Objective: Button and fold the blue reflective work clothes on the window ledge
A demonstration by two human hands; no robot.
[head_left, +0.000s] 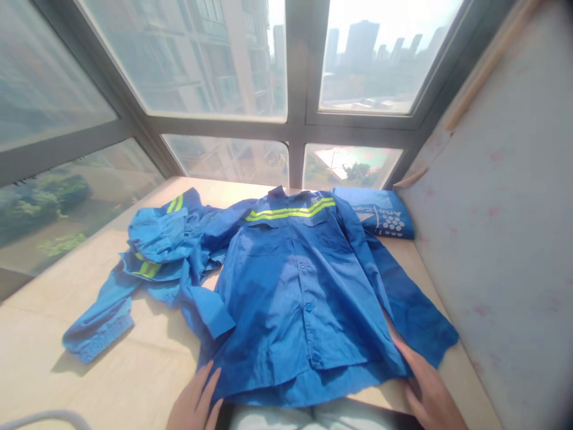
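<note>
A blue button-front work shirt [277, 304] lay spread flat, front up, on a pale ledge [152, 352] in a window corner, its collar toward the glass and its hem toward the wearer of the camera. Two yellow-green stripes crossed its chest, and one sleeve angled out to the right. The left hand [194, 403] touched the hem's left corner, its fingers extended and slightly apart; whether they pinched the cloth could not be told. The right hand [432, 388] was at the hem's right corner, finger and thumb to either side of it; how firmly they gripped, if at all, was unclear. On the left, against the shirt, was a rumpled blue garment [156, 239] with matching stripes. Beside the right shoulder lay a blue item [387, 209] printed with white lettering and dots. Grey-framed windows [224, 65] showed buildings and greenery; a pale, faintly patterned wall [505, 239] rose on the right.
</note>
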